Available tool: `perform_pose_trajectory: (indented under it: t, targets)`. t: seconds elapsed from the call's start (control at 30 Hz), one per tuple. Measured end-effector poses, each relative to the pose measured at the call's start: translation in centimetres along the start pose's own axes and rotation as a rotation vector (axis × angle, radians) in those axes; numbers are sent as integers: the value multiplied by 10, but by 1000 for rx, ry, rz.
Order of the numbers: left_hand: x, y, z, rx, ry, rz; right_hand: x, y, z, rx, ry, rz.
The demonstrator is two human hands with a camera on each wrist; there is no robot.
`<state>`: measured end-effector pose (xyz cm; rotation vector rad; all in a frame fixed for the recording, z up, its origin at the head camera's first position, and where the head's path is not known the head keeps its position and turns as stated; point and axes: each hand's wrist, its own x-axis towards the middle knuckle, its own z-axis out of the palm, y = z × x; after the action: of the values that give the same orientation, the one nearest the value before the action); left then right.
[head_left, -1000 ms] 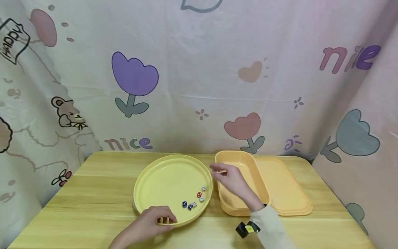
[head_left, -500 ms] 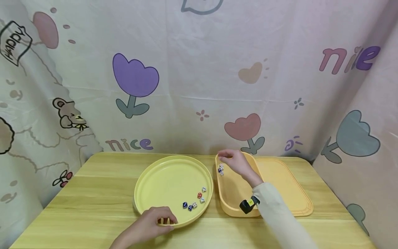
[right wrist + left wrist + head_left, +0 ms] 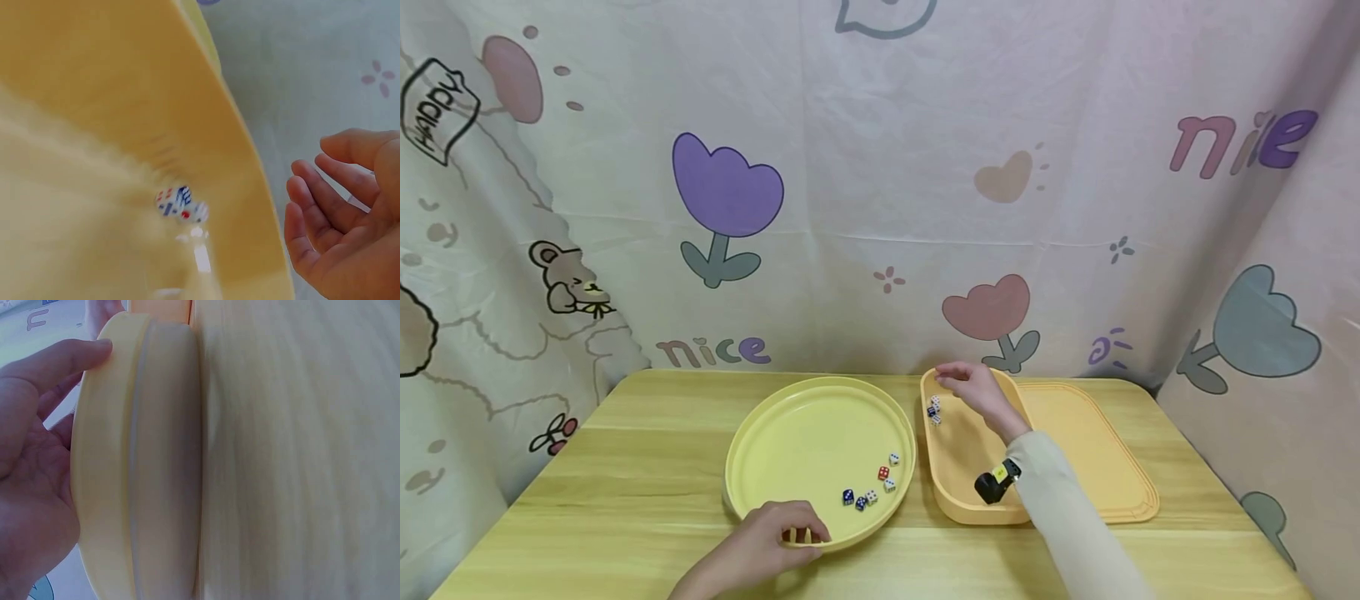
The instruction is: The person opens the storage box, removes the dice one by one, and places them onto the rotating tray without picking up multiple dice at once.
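Holding round tray [image 3: 805,446], left grip [image 3: 769,535]

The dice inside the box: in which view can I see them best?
Right wrist view: the dice appear largest there, though blurred. The head view shows them small inside the box; the left wrist view, none.

The cloth backdrop [image 3: 865,125] reads "nice" [image 3: 713,352], "nie" [image 3: 1243,143] and, sideways, "Happy" [image 3: 439,112].
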<state>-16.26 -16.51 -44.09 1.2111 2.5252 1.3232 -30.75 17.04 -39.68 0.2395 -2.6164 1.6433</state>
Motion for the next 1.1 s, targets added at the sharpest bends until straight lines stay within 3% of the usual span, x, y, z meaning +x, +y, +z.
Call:
perform_pose_trajectory:
  t: [0.3,0.57,0.93,1.1]
  targets:
    - [0,-1,0,2,-2,-8,5,26,4,-39,-31,21]
    - [0,-2,0,27,-4,19,7,35,8,-74,-77,3]
    - [-1,-3,0,50,4,29,12,53,10,-89,-237,83]
    - [-1,-3,-1,45,-5,25,12,57,11,-78,-240,130]
